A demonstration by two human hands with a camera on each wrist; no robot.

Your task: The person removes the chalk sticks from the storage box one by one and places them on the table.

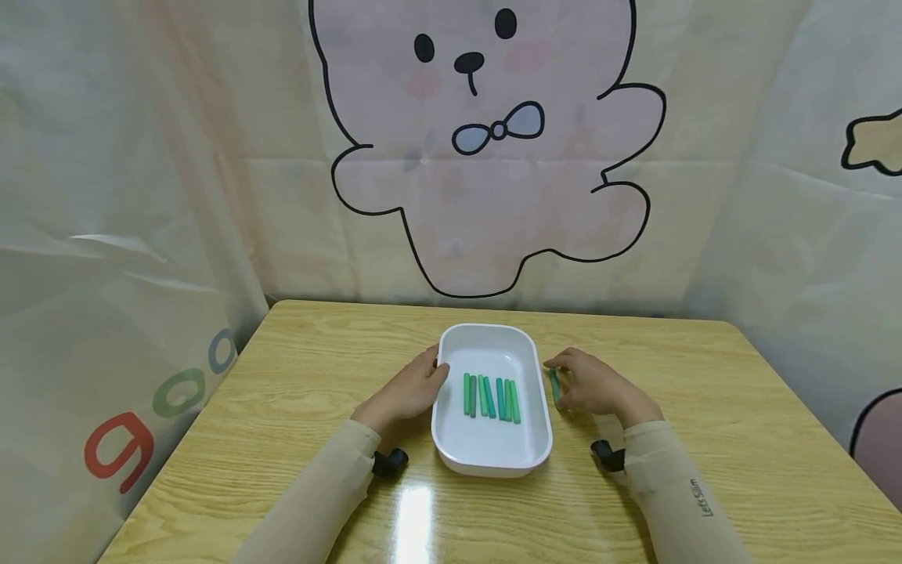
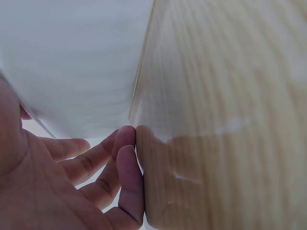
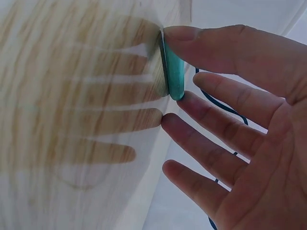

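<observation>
I face a cream, sheet-like covering (image 1: 282, 251) on the far side, printed with a large, pale pink, black-outlined bear (image 1: 472, 204) wearing a light blue bow tie (image 1: 497, 130). To my left, a shiny, creased, pale hanging (image 1: 70, 313) bears rounded red, green and blue letters (image 1: 160, 395); to my right, another pale hanging (image 1: 796, 235) shows part of a tan, black-outlined star (image 1: 877, 143). Before me stands a yellowish wood-grain table (image 1: 317, 352) with rounded far corners, a bright white reflection (image 1: 413, 525) gleaming on its near part.

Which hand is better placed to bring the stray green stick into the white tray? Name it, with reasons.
Likely the right hand: its thumb and fingers touch the green stick, while the left hand holds the opposite side of the white tray.
</observation>
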